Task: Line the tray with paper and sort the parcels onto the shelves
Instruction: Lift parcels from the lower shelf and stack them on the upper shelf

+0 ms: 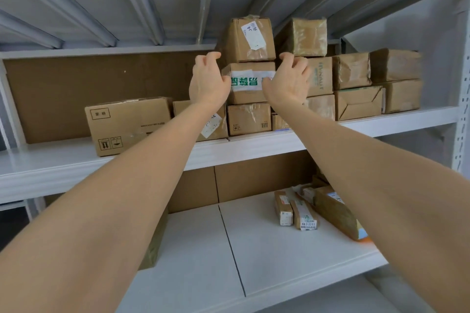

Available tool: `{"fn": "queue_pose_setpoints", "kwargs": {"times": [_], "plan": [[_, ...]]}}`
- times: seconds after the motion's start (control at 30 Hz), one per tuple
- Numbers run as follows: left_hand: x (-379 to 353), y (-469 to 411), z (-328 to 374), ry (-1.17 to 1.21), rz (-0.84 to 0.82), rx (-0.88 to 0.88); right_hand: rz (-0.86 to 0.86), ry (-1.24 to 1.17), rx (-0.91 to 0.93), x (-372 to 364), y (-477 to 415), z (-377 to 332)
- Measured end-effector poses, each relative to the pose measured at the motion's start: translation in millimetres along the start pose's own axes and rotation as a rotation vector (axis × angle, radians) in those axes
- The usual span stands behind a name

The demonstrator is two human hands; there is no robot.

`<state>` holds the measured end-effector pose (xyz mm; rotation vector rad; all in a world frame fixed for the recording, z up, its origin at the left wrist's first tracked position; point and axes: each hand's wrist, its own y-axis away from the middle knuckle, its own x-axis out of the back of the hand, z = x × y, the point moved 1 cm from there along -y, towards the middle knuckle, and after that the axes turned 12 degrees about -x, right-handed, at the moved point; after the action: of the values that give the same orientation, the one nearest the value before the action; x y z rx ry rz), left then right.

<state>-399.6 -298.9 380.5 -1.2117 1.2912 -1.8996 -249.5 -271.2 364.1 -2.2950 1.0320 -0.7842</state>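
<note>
Seen from the head camera, the sorting step is in hand: both arms reach up to the middle shelf [381, 123] at twelve o'clock. The left hand [208, 81] sits at nine o'clock of the green-lettered parcel [250, 89] and the right hand [288, 81] at three o'clock of it. Each hand is half open, fingers curled like a claw, with the thumb on or just at the parcel's front edge. Whether they grip it or merely bracket it I cannot tell. That parcel rests on a small parcel [249, 118] and carries a labelled parcel [248, 40] at its twelve o'clock. The next move, I judge, calls for an even squeeze from both sides and a slow, level motion, or the upper one may slide off. A large carton [129, 124] stands further along the shelf at nine o'clock. On the lower shelf [267, 249], at five o'clock, lie flat parcels [305, 213], partly hidden by the right forearm [381, 185]. The tray is not in view, and the fingertips beside the gripped-or-bracketed parcel are hard to make out. The lower shelf shows a dark seam, but I cannot say whether its surface is paper or board.
</note>
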Motion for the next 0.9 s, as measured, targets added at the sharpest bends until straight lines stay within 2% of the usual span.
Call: {"fn": "queue_pose_setpoints", "kwargs": {"times": [0.2,0.4,0.53,0.67,0.73,0.9], "plan": [[0.2,36.2,-8.3,0.122,0.000,-0.203,0.055,0.044,0.011,-3.4,49.6,5.3],[-3.9,80.0,-12.4,0.187,-0.071,-0.395,0.101,0.085,0.045,-4.0,92.0,26.9],[-7.5,113.6,-19.0,0.203,-0.114,-0.476,0.056,0.147,0.082,-10.2,118.3,44.1],[-13.8,148.1,-27.2,0.136,-0.248,-0.575,-0.027,0.213,0.078,-20.0,146.9,57.3],[-16.5,161.0,-34.8,0.116,-0.307,-0.556,-0.103,0.246,0.087,-25.6,158.2,63.3],[-22.8,198.9,-63.8,0.065,-0.484,-0.302,-0.273,0.287,0.094,-46.4,184.5,78.2]]}}
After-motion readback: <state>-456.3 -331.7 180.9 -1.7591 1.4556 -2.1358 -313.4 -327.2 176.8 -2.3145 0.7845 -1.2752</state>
